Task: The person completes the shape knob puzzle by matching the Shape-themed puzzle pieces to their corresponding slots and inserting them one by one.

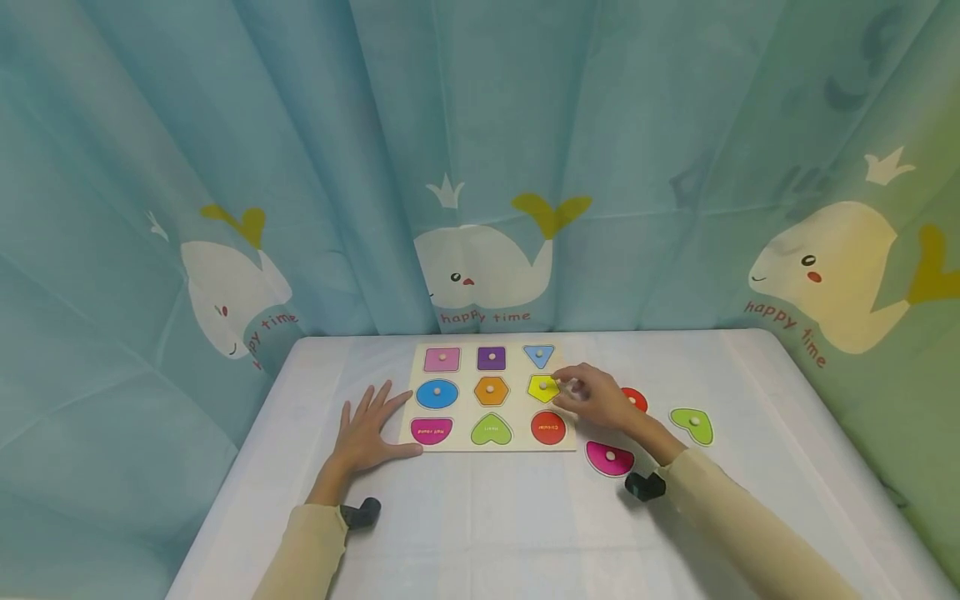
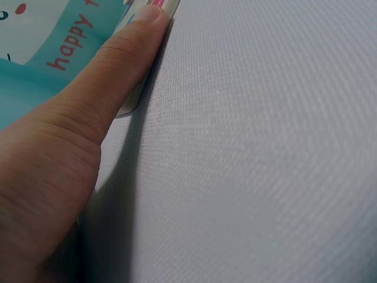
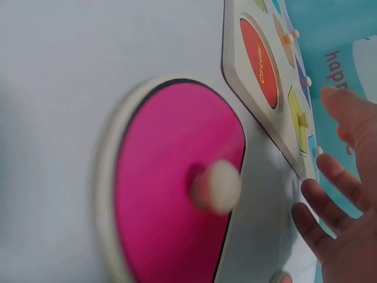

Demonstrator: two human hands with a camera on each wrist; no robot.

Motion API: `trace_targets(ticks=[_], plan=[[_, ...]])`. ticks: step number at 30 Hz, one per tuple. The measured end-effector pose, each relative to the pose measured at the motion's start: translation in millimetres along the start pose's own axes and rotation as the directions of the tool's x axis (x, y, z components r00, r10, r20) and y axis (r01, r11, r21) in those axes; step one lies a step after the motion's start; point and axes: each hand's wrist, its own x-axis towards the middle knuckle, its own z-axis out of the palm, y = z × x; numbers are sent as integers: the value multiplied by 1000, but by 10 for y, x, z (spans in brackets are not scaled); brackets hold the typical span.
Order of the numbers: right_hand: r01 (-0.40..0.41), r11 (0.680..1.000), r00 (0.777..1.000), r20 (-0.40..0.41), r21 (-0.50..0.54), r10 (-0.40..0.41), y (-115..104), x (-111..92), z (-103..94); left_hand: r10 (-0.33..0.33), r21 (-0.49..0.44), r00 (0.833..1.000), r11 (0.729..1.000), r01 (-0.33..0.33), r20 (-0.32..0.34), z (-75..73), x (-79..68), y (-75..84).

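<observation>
Yellow pentagon [image 1: 541, 395]: in board [image 1: 462, 417] by surface's [image 1: 465, 521] far edge; probably light, stiff; best pinched at knob [image 1: 543, 386]. My right fingers [image 1: 573, 372]: loose beside it, grasping nothing. My left fingers [image 1: 393, 406]: spread, touching board.

Behind a white-covered table [image 1: 465, 529], a pale blue curtain [image 1: 495, 108] with printed whales [image 1: 502, 267].
</observation>
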Motion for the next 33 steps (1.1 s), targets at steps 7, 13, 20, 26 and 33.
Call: trace_targets(ticks=[7, 13, 20, 26, 33], plan=[[22, 1000, 1000, -13, 15, -22, 48, -307, -111, 11, -2, 1000, 1000, -11, -16, 14, -2, -11], [37, 999, 999, 1, 2, -37, 83, -541, -194, 17, -6, 1000, 1000, -17, -25, 17, -1, -27], [40, 999, 999, 1, 25, -40, 148, -781, -256, 16, -27, 1000, 999, -16, -13, 16, 16, -31], [46, 999, 999, 20, -8, -46, 189, -959, -293, 18, -21, 1000, 1000, -18, -13, 26, 32, -47], [62, 997, 997, 44, -52, -60, 252, -1029, -265, 16, -23, 1000, 1000, -16, -12, 16, 20, -36]])
